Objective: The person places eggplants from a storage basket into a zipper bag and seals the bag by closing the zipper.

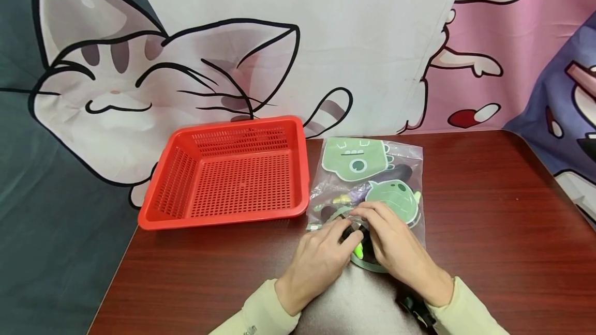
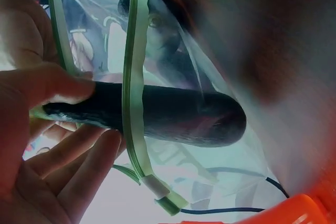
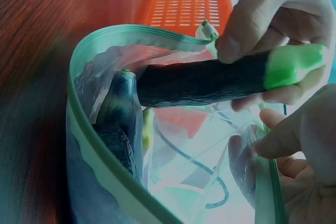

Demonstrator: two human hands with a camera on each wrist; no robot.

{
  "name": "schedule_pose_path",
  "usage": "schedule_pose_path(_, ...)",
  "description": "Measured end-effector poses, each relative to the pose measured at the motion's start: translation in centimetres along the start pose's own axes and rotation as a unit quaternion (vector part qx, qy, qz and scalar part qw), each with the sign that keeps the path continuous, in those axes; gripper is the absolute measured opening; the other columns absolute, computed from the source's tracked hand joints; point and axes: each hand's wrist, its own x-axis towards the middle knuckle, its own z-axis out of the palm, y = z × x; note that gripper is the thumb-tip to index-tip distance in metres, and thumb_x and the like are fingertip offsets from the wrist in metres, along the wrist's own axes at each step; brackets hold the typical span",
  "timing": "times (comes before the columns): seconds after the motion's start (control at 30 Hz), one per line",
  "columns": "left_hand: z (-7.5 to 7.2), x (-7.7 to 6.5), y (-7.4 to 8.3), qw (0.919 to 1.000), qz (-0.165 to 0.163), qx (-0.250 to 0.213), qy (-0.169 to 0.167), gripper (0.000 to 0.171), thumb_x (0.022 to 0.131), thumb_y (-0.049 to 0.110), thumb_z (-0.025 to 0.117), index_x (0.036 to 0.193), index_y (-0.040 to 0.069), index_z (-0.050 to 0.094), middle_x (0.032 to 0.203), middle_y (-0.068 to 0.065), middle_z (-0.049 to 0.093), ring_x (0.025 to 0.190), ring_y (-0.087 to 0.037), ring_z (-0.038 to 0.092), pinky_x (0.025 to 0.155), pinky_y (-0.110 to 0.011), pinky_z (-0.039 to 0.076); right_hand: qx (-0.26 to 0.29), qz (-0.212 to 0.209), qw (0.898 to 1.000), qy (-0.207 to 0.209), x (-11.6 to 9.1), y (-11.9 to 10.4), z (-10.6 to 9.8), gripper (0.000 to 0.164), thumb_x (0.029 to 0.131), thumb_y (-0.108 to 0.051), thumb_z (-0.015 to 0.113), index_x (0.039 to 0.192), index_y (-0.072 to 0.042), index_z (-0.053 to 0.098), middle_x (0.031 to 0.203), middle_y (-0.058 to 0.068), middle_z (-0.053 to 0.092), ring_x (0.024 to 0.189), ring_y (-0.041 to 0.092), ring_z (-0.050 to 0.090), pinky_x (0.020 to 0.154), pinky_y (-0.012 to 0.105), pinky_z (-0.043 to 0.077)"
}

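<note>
My left hand (image 1: 318,255) grips a dark eggplant (image 3: 205,85) near its bright green stem end, thumb on one side and fingers on the other. In the left wrist view the rounded end of the eggplant (image 2: 194,116) lies inside a clear zip bag (image 2: 134,77) with a green rim. My right hand (image 1: 402,249) pinches the bag's rim, holding its mouth wide apart, as the right wrist view shows. More dark eggplant-like pieces (image 3: 118,119) lie in the bag. Green cartoon prints (image 1: 391,198) cover part of its front.
To the left of the bag, a red perforated basket (image 1: 223,219) stands on the brown wooden table (image 1: 503,221), with nothing in it. Behind the table hangs a cloth (image 1: 382,40) printed with cartoon animals.
</note>
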Motion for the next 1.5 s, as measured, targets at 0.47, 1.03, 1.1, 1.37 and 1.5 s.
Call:
schedule_pose_path(0.47, 0.2, -0.3, 0.9, 0.9970, -0.044, 0.025, -0.058, 0.033, 0.076, 0.024, 0.068, 0.106, 0.013, 0.074, 0.109, -0.008, 0.072, 0.095, -0.021, 0.072, 0.067, -0.032, 0.059, 0.002, -0.007, 1.000, 0.002, 0.2, 0.0, -0.1, 0.040, 0.108, -0.019, 0.029, 0.118, -0.003, 0.064, 0.117, 0.007, 0.061, 0.108, 0.022, 0.058, 0.101, 0.020, 0.036)
schedule_pose_path(1.03, 0.4, 0.4, 1.9, 0.9901, -0.046, 0.089, -0.098, 0.047, 0.074, 0.044, 0.069, 0.105, 0.010, 0.076, 0.106, -0.006, 0.074, 0.096, -0.019, 0.071, 0.069, -0.030, 0.058, 0.001, 0.004, 1.000, -0.004, 0.0, -0.1, -0.1, 0.042, 0.108, -0.022, 0.028, 0.116, -0.004, 0.065, 0.116, 0.006, 0.061, 0.107, 0.022, 0.058, 0.101, 0.021, 0.036)
schedule_pose_path(1.1, 0.5, 0.4, 1.9, 0.9900, -0.044, 0.091, -0.098, 0.047, 0.074, 0.044, 0.068, 0.104, 0.009, 0.076, 0.105, -0.006, 0.074, 0.096, -0.019, 0.071, 0.072, -0.030, 0.058, 0.002, 0.004, 1.000, -0.005, 0.0, -0.1, -0.1, 0.042, 0.108, -0.022, 0.028, 0.116, -0.004, 0.065, 0.116, 0.006, 0.061, 0.107, 0.022, 0.058, 0.100, 0.021, 0.036)
schedule_pose_path(1.37, 0.8, 0.6, 2.0, 0.9905, -0.045, 0.091, -0.093, 0.043, 0.077, 0.034, 0.064, 0.107, 0.006, 0.076, 0.105, -0.005, 0.073, 0.100, -0.019, 0.068, 0.084, -0.028, 0.055, 0.006, 0.001, 1.000, -0.003, 0.0, -0.1, -0.1, 0.042, 0.107, -0.020, 0.028, 0.117, -0.004, 0.066, 0.115, 0.005, 0.061, 0.106, 0.021, 0.058, 0.100, 0.022, 0.036)
schedule_pose_path(1.5, 0.9, 0.6, 2.0, 0.9883, -0.049, 0.096, -0.108, 0.042, 0.078, 0.032, 0.065, 0.109, 0.005, 0.075, 0.108, -0.006, 0.072, 0.104, -0.020, 0.067, 0.085, -0.028, 0.054, 0.009, -0.009, 1.000, 0.005, 0.1, -0.1, 0.0, 0.041, 0.107, -0.018, 0.028, 0.116, -0.003, 0.066, 0.115, 0.005, 0.061, 0.105, 0.021, 0.058, 0.099, 0.022, 0.037)
